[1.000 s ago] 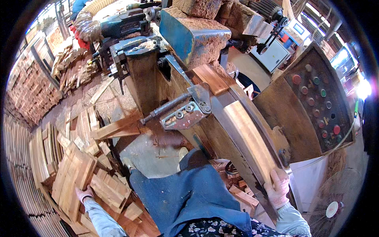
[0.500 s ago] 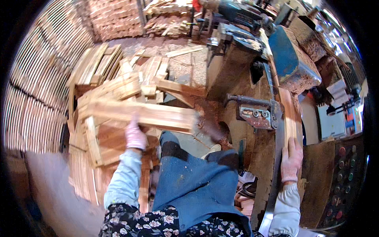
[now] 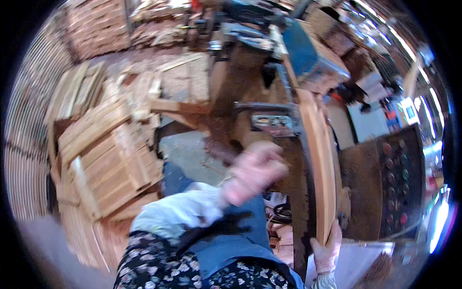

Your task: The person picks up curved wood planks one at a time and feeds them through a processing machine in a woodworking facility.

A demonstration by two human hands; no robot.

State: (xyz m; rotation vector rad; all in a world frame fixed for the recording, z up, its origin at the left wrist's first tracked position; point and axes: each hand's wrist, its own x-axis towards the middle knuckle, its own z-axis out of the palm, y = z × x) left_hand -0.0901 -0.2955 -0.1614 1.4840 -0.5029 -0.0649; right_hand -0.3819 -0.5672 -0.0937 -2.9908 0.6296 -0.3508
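A long wooden board [image 3: 318, 166] lies lengthwise on the machine's narrow bed at my right. My right hand [image 3: 327, 244], in a pale pink glove, grips its near end, with the thumb on the left side and the fingers on the right. My left hand [image 3: 257, 171], also gloved, is in the air over my lap, left of the machine bed. Motion smears its fingers, and no board shows in it. Just beyond it, a metal guide bracket [image 3: 272, 120] reaches across toward the board.
At the left is a stack of cut boards [image 3: 108, 164], with slatted wood piled behind it. A blue, sawdust-covered machine housing [image 3: 301, 48] stands beyond the board. Right of the bed is a control panel [image 3: 397, 183] with several round buttons.
My left hand has swung right from the stack, and the plank it held is gone from it. My right hand is nearer my body, with more board showing ahead of it. The view has shifted rightward.
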